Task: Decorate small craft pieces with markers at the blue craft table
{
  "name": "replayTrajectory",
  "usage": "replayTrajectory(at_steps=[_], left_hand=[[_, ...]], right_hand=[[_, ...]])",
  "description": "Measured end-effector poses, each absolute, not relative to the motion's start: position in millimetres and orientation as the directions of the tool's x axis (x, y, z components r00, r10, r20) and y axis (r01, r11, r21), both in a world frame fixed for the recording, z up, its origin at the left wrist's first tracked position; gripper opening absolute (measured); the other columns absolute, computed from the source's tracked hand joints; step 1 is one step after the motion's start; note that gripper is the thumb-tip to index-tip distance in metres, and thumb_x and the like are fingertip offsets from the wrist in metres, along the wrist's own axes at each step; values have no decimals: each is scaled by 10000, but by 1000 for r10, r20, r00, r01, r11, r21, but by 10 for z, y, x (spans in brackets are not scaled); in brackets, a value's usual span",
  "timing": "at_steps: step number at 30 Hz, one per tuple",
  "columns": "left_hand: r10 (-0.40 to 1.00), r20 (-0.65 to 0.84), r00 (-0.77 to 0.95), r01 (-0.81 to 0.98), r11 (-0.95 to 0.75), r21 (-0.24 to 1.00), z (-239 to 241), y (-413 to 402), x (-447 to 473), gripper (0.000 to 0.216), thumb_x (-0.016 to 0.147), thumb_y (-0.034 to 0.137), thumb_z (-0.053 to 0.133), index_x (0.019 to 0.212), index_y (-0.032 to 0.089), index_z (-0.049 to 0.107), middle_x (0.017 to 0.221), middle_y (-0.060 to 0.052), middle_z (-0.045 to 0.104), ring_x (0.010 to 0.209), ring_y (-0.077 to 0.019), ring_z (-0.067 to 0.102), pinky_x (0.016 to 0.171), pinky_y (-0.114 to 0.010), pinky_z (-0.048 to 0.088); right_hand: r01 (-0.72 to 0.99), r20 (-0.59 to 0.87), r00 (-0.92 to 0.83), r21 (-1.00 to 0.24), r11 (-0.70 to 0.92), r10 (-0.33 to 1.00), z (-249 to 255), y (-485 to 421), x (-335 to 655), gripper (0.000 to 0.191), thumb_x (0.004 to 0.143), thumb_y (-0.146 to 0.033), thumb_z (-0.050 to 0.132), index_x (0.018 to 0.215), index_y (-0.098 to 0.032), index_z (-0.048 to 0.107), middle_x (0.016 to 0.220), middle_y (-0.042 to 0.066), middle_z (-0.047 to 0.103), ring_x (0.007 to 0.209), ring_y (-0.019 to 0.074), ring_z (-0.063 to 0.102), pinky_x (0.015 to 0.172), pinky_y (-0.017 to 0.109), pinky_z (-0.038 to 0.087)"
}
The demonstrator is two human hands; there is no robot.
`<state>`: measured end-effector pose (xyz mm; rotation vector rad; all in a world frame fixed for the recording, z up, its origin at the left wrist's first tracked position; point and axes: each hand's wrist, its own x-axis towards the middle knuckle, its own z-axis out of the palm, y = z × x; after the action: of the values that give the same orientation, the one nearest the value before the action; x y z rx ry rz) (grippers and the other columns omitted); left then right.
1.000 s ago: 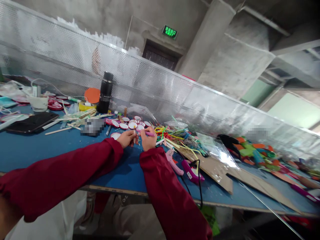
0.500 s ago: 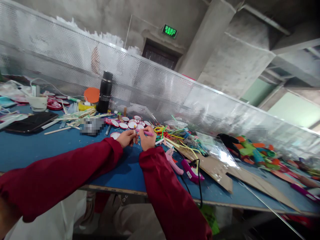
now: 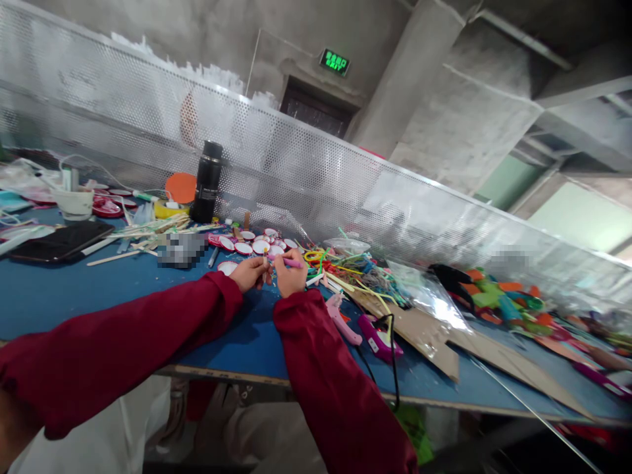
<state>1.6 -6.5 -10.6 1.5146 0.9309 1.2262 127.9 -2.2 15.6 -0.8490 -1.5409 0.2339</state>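
Note:
Between the fingertips of my left hand [image 3: 250, 273] is a short, pale wooden craft stick [image 3: 265, 266], held upright with a yellowish tip. My right hand [image 3: 291, 275] is closed around a purple marker pen [image 3: 292, 263], whose tip points left at the stick and sits very close to it. I cannot tell if they touch. Just behind both hands lie several white round lids with red rims [image 3: 261, 247]. A pink glue gun [image 3: 342, 320] rests on the blue table [image 3: 241, 349] by my right sleeve.
Coloured pipe cleaners [image 3: 345, 263] lie to the right, beside a purple device with a black cable [image 3: 379, 337] and cardboard [image 3: 419, 332]. Left stand a black bottle [image 3: 206, 184], loose wooden sticks [image 3: 143, 230], a phone [image 3: 62, 240] and a white cup [image 3: 74, 203]. A perforated metal screen [image 3: 306, 171] runs behind.
Almost nothing differs. My right hand and sleeve have shifted very slightly left, and both hands keep hold of the stick and the marker pen.

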Motion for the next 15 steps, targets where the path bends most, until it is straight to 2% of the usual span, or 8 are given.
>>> replayTrajectory(at_steps=[15], left_hand=[[941,257,218,-22,-259,966,-142,-27,11,299,827,457,534,771,163,525,594,5,629,359,-79,474,381,-208,284]], right_hand=[[385,774,95,-608,694,626,161,7,1299,182,767,-302,556,617,-220,490,556,-47,551,558,128,513,597,256,414]])
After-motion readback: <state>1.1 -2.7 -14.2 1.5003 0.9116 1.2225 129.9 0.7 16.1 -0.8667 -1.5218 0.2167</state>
